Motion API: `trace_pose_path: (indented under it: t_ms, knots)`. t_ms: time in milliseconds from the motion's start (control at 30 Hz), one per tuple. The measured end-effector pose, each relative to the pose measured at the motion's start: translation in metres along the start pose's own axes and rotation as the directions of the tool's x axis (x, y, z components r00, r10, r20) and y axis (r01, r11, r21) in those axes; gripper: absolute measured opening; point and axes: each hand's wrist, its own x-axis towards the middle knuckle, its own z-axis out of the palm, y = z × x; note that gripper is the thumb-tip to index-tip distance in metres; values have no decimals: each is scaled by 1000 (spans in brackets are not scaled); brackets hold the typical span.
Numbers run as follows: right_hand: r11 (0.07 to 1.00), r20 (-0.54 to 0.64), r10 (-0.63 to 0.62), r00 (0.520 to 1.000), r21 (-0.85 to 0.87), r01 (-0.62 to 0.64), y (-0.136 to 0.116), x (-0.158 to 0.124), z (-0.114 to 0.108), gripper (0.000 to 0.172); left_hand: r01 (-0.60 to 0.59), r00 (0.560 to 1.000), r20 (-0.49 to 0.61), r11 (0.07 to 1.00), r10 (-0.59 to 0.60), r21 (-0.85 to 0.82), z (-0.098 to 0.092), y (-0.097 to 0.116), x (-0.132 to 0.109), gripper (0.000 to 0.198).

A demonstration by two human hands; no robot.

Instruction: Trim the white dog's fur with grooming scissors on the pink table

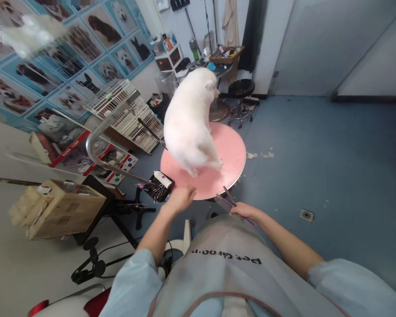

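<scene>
Apron (227, 259), grey with lettering, fills the lower frame; pale blue sleeves on both arms.

Right hand (242, 210): clenched around scissors (229, 195), blades pointing up and away toward the table rim; a grey comb (222, 203) is in the same grip, just beside the blades; a purple stem shows behind the knuckles.

Left hand (181, 198): stretched forward, at the near rim of the pink table (232, 154); fingers look curled but are blurred; cannot tell whether it grips anything.

Tool tray (160, 187): dark, just left of the left hand, at the table's edge; holds a white bottle and some metal tools.

Dog (189, 123): white, fluffy, standing on the pink table, rear toward the camera, head turned away; hind paws near the table's front edge, well within reach of both hands.

Grooming arm (99, 141): bent metal tube, left of the table.

Wooden box (59, 207) further left; wire cages (128, 114) behind the arm.

Floor: blue; fur clumps (260, 155) right of the table.

Black stool (240, 90) beyond the dog; dog posters (69, 57) on the left wall.
</scene>
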Motion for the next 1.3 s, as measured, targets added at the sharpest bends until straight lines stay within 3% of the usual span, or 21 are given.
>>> trace_pose_path:
  t_ms: [100,167,267,333,433,567,633,733,800,867,967,1067,1167,1300]
  knots:
    - [992,-263,-95,960,-111,68,-3,-8,-6,24,-169,978,-86,967,188,192,-49,-3,50,35]
    - [980,-403,-176,898,-155,122,-12,-12,-11,23,-278,956,-13,920,293,277,-55,5,85,31]
    - [970,-482,-241,843,-155,189,-22,-14,-14,23,-376,925,183,873,333,310,-31,18,128,18]
    - [972,-498,-232,836,-134,191,-21,-14,-11,25,-365,926,219,876,307,315,-8,22,148,20]
    - [980,-549,-198,812,-134,149,-14,-16,1,26,-336,937,213,885,278,322,14,22,169,40]
    - [968,-654,-246,715,-208,142,-20,-19,22,28,-224,957,215,966,194,126,21,20,185,48]
    - [956,-660,-286,695,-242,165,-31,-17,29,26,-228,943,265,970,200,80,16,23,187,45]
    - [960,-653,-272,707,-233,154,-41,-3,26,18,-334,884,369,940,287,72,-1,32,186,41]
    - [988,-687,-154,710,-106,111,-35,10,17,18,-414,845,392,909,364,46,-19,40,186,36]
    - [995,-711,4,704,72,67,-22,23,6,25,-456,834,361,889,418,25,-42,47,188,26]
    - [980,-696,114,709,196,35,-4,39,-4,30,-448,858,236,890,456,-90,-78,52,193,21]
    - [979,-643,69,763,190,71,-5,55,-4,26,-367,910,68,870,410,-329,-110,47,200,25]
    - [979,-559,25,829,182,94,-24,72,-3,31,-270,957,-43,823,287,-500,-133,36,208,26]
    - [971,-478,-56,877,178,159,-59,86,-2,33,-278,961,-186,755,207,-595,-148,22,220,33]
